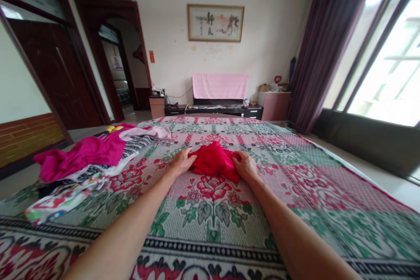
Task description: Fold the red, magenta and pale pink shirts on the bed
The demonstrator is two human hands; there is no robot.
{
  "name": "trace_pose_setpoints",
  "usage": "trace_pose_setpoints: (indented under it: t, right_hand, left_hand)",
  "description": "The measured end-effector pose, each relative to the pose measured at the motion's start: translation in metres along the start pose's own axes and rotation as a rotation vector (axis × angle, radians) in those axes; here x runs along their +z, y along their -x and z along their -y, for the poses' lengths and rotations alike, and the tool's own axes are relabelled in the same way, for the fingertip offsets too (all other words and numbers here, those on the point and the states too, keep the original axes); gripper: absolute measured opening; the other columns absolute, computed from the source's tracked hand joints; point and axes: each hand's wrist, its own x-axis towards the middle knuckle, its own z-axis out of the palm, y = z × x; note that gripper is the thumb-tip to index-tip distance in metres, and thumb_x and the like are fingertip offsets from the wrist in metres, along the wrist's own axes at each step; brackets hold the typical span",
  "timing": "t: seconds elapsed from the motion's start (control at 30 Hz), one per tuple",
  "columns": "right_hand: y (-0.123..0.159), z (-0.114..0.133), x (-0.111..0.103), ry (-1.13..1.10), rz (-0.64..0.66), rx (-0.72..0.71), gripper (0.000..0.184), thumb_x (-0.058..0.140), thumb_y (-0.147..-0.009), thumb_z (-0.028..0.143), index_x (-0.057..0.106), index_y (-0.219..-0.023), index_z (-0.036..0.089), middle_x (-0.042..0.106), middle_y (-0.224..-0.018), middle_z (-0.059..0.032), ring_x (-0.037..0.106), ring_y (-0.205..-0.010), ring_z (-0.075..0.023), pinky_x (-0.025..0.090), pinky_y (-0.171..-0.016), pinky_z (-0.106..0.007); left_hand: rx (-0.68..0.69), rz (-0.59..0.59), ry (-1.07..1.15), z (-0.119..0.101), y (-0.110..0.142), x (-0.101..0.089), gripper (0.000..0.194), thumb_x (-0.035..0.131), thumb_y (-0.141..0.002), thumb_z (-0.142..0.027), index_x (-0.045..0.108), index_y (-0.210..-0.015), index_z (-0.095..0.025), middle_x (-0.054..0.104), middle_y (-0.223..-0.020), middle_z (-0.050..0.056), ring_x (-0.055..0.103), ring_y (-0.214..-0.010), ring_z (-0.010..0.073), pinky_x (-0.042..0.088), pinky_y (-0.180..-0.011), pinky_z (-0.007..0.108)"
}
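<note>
A crumpled red garment (pixel 214 159) lies in the middle of a bed covered by a floral red, green and white mat (pixel 210 223). Both my arms reach straight out over the mat. My left hand (pixel 182 162) is closed on the garment's left edge. My right hand (pixel 244 164) is closed on its right edge. The cloth is bunched up between the two hands and rests on the mat.
A heap of clothes (pixel 88 162) with a magenta top sits at the bed's left. Beyond the bed's far end a low cabinet bears a pink cloth (pixel 219 86). Dark curtain (pixel 324 43) and big windows are at the right, dark doors (pixel 62 74) at the left.
</note>
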Motion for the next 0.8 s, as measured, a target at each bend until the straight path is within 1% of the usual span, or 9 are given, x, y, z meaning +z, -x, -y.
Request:
trace_pose_setpoints:
  t: [0.1, 0.2, 0.33, 0.43, 0.53, 0.6, 0.67, 0.73, 0.8]
  right_hand:
    - [0.0, 0.001, 0.0, -0.005, -0.014, 0.034, 0.028, 0.052, -0.083, 0.03, 0.073, -0.101, 0.025, 0.072, -0.099, -0.0043, 0.064, -0.092, -0.019, 0.046, -0.083, -0.028]
    - [0.0, 0.004, -0.001, 0.014, -0.001, 0.044, 0.026, 0.051, -0.083, 0.03, 0.074, -0.094, 0.025, 0.072, -0.094, -0.0043, 0.065, -0.087, -0.0195, 0.046, -0.078, -0.028]
    - [-0.003, 0.008, -0.004, 0.082, 0.024, 0.023, 0.024, 0.051, -0.082, 0.029, 0.074, -0.087, 0.023, 0.073, -0.086, -0.0041, 0.065, -0.083, -0.0186, 0.045, -0.073, -0.025]
    - [-0.007, 0.007, -0.008, 0.074, 0.04, -0.008, 0.022, 0.053, -0.079, 0.027, 0.074, -0.082, 0.024, 0.073, -0.083, -0.0035, 0.065, -0.08, -0.0184, 0.044, -0.07, -0.025]
    - [-0.009, 0.001, -0.012, -0.042, 0.002, 0.051, 0.024, 0.05, -0.079, 0.029, 0.074, -0.082, 0.024, 0.073, -0.084, -0.0029, 0.065, -0.08, -0.0186, 0.045, -0.07, -0.025]
    - [-0.01, -0.003, -0.013, -0.155, -0.061, 0.126, 0.028, 0.047, -0.08, 0.032, 0.072, -0.086, 0.023, 0.073, -0.084, -0.0026, 0.064, -0.079, -0.0186, 0.045, -0.07, -0.026]
    - [-0.01, -0.007, -0.013, -0.259, -0.12, 0.166, 0.03, 0.045, -0.08, 0.035, 0.07, -0.089, 0.022, 0.071, -0.082, -0.0024, 0.063, -0.077, -0.0187, 0.046, -0.069, -0.026]
    - [-0.008, -0.006, -0.012, -0.344, -0.164, 0.138, 0.032, 0.043, -0.08, 0.038, 0.068, -0.09, 0.021, 0.07, -0.081, -0.0029, 0.061, -0.075, -0.0184, 0.046, -0.068, -0.027]
    - [-0.007, -0.002, -0.014, -0.401, -0.194, 0.064, 0.033, 0.043, -0.08, 0.04, 0.067, -0.091, 0.019, 0.069, -0.079, -0.0034, 0.06, -0.072, -0.0178, 0.045, -0.068, -0.027]
  left_hand:
    - [0.012, -0.008, -0.007, 0.001, 0.005, 0.006, 0.033, 0.057, -0.081, -0.02, 0.07, -0.111, -0.019, 0.071, -0.114, 0.007, 0.064, -0.108, 0.0216, 0.047, -0.095, 0.031]
    - [-0.002, -0.025, 0.02, 0.001, 0.009, 0.004, 0.03, 0.056, -0.079, -0.017, 0.074, -0.102, -0.021, 0.073, -0.108, 0.005, 0.066, -0.103, 0.0213, 0.048, -0.093, 0.031]
    - [-0.062, -0.063, 0.086, 0.001, 0.011, 0.0, 0.028, 0.055, -0.08, -0.021, 0.074, -0.101, -0.022, 0.075, -0.103, 0.004, 0.067, -0.096, 0.0198, 0.05, -0.088, 0.029]
    - [-0.074, -0.089, 0.148, 0.004, 0.01, 0.001, 0.027, 0.056, -0.08, -0.022, 0.074, -0.1, -0.022, 0.075, -0.1, 0.003, 0.068, -0.094, 0.0195, 0.05, -0.087, 0.028]
    - [-0.079, -0.103, 0.239, 0.011, 0.008, 0.004, 0.027, 0.056, -0.079, -0.023, 0.074, -0.101, -0.023, 0.075, -0.099, 0.002, 0.068, -0.094, 0.0189, 0.051, -0.085, 0.028]
    - [-0.092, -0.112, 0.318, 0.015, 0.006, 0.006, 0.028, 0.057, -0.079, -0.024, 0.074, -0.102, -0.024, 0.076, -0.099, 0.001, 0.068, -0.093, 0.0184, 0.052, -0.083, 0.027]
    - [-0.112, -0.126, 0.382, 0.016, 0.006, 0.005, 0.03, 0.057, -0.079, -0.026, 0.074, -0.103, -0.024, 0.076, -0.098, 0.001, 0.069, -0.091, 0.0185, 0.052, -0.081, 0.027]
    - [-0.138, -0.152, 0.398, 0.013, 0.008, 0.002, 0.03, 0.057, -0.079, -0.027, 0.075, -0.103, -0.024, 0.076, -0.097, 0.001, 0.069, -0.09, 0.0192, 0.052, -0.081, 0.027]
    - [-0.162, -0.207, 0.372, 0.007, 0.009, -0.006, 0.03, 0.056, -0.079, -0.028, 0.076, -0.101, -0.025, 0.076, -0.098, 0.001, 0.069, -0.092, 0.0203, 0.052, -0.083, 0.028]
